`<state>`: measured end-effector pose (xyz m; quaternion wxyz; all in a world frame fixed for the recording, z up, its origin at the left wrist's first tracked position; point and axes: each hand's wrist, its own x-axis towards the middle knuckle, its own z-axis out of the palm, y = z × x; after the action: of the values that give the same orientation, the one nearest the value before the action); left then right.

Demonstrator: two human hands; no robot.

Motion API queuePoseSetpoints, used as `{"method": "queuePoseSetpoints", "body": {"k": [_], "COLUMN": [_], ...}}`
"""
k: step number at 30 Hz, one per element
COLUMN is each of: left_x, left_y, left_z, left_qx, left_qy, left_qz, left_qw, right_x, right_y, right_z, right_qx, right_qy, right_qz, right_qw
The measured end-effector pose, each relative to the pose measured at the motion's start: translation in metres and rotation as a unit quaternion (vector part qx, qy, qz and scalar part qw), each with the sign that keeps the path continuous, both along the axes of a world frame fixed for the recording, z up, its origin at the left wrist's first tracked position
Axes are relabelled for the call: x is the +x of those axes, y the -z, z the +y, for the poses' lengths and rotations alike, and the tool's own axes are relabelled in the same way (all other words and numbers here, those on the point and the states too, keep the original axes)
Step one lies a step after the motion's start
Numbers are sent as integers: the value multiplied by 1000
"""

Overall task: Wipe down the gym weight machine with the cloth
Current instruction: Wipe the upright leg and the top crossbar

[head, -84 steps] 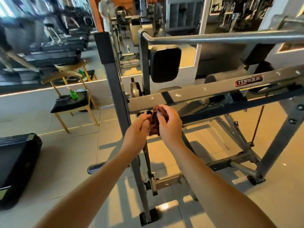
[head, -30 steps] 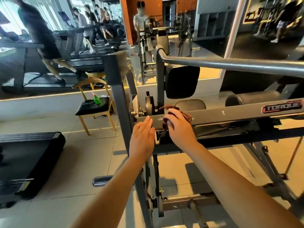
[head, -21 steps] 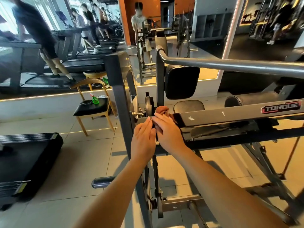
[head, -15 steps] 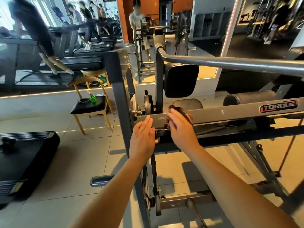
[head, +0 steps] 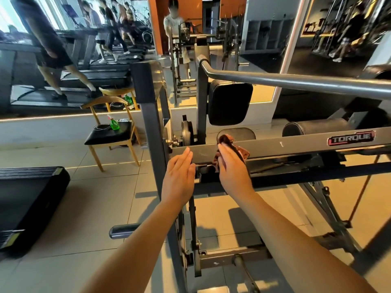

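- Brown cloth (head: 225,139) lay bunched on the front face of the grey beam (head: 296,147), near its left end, lapping over its top edge.
- The right hand (head: 233,172) pressed it there with flat, uncurled fingers; the left hand (head: 179,178), fingers straight, touched the beam just left of the cloth.
- Judged step: wiping the beam; next, a firm slide rightward along it.
- One container: a green spray bottle (head: 114,124) on a chair (head: 105,137) well left of the beam, fill unreadable.
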<state>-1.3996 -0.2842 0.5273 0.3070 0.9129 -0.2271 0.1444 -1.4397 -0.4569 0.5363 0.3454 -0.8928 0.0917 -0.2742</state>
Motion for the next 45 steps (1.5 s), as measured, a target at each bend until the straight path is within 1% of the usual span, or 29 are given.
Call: {"method": "queuePoseSetpoints", "body": {"k": [2,5,7,8,9,10,11,12,13,15,17,20,22,23,24,26,28,29,30,31,32,33,34,36,38,40,42,44,45], "left_x": [0,-1,1,1,1,2,2,2,3,3,2,0,-4,-8,-10,-13,-12,-12,-12,-14,-16,-17,-18,-18,-13,-9,-8,-11,-12], "left_y": [-1,-3,-2,-1,0,1,2,2,3,3,2,-1,-1,0,2,7,11,12,11,9,6,1,-5,-15,-16,-9,0,2,1], "left_z": [-1,3,9,12,14,16,16,16,14,14,13,9,2,-1,-3,0,8,11,13,11,5,-3,-15,-39,-56,-62,-61,-65,-71], "left_qx": [-13,-24,-20,-17,-15,-13,-13,-15,-23,-52,-82,-100,-102,-99,-92,-75,-62,-59,-59,-59,-58,-59,-64,-84,-87,-44,-23,-56,-83], "left_qy": [1,14,25,31,37,43,46,46,43,36,31,13,1,2,8,24,35,36,31,22,16,19,32,61,88,100,95,75,67], "left_qz": [11,23,20,13,5,1,0,2,4,11,24,41,35,33,32,26,28,32,32,26,16,6,-1,11,34,16,2,9,13], "left_qw": [1000,999,999,999,999,999,999,999,999,998,996,994,994,995,995,997,997,997,997,998,998,998,997,995,992,994,995,996,994], "right_x": [11,23,22,21,18,15,9,6,6,13,25,30,24,20,13,2,4,8,13,17,18,19,16,11,2,-8,-11,-2,0], "right_y": [-4,-7,-8,-6,-3,3,6,7,7,0,-10,-10,-9,-6,-5,-2,1,0,-3,-5,-8,-8,-10,-13,-15,-13,-11,-11,-14], "right_z": [19,45,38,29,19,9,1,-1,2,22,43,54,36,23,10,-15,-21,-14,-4,7,18,23,23,0,-32,-65,-78,-68,-61], "right_qx": [4,-55,-97,-130,-158,-159,-121,-61,-13,28,16,-65,-106,-107,-84,9,87,101,98,79,36,-25,-61,-41,16,84,84,82,59], "right_qy": [7,-107,-170,-183,-179,-157,-118,-68,-19,25,-29,-154,-171,-157,-133,-61,24,53,49,14,-38,-92,-131,-151,-91,5,71,108,95], "right_qz": [-6,4,20,17,7,-2,-7,-8,-11,-8,-16,-3,1,-7,-15,-16,17,38,38,18,1,-7,-5,16,8,4,7,24,28], "right_qw": [1000,993,980,974,971,975,986,996,1000,999,999,986,980,982,988,998,996,993,993,997,999,995,990,988,996,996,994,991,993]}}
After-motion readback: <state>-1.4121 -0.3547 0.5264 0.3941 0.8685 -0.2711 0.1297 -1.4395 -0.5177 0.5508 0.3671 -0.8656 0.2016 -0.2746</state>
